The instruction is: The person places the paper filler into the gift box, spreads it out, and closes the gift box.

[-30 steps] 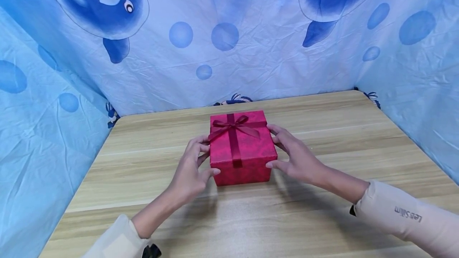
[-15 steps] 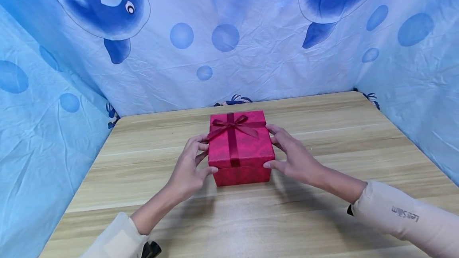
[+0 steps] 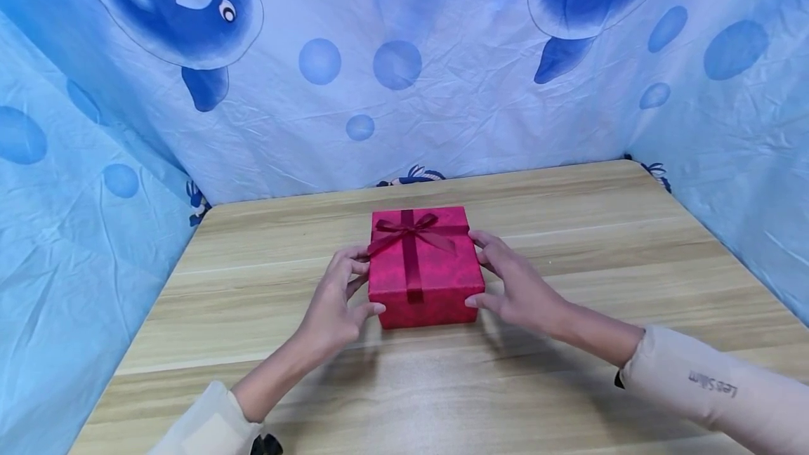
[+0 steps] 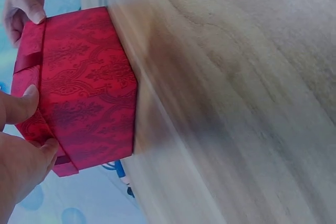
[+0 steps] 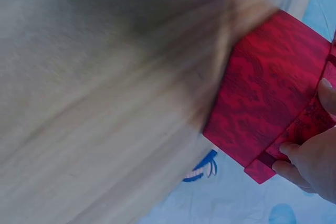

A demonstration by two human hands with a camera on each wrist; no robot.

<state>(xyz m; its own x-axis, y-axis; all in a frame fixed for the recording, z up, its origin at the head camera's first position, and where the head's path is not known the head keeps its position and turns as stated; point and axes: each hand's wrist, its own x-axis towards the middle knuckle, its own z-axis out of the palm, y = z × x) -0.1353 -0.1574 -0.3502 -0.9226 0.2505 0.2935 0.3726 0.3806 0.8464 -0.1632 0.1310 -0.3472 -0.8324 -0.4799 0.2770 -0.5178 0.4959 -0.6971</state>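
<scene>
A crimson gift box [image 3: 430,316] with a damask pattern stands on the wooden table. Its lid [image 3: 451,269] sits over the top, crossed by a dark red ribbon tied in a bow [image 3: 409,229]. My left hand [image 3: 330,309] grips the lid's left side, thumb at the front corner and fingers along the side. Opposite it, my right hand [image 3: 526,292] grips the right side the same way. In the left wrist view, the left thumb and fingertips press the lid's rim [image 4: 44,121]. The right wrist view has the right fingertips on the rim [image 5: 299,129]. The box's inside is hidden.
The wood-grain table [image 3: 253,230] extends around the box on all sides. Behind and beside it hangs a blue cloth backdrop [image 3: 468,118] printed with dolphins and bubbles. Pale sleeves [image 3: 708,385] cover both forearms.
Both hands have lowered the lid a little over the box, so less of the box's front wall shows below it. The box body has stayed in place.
</scene>
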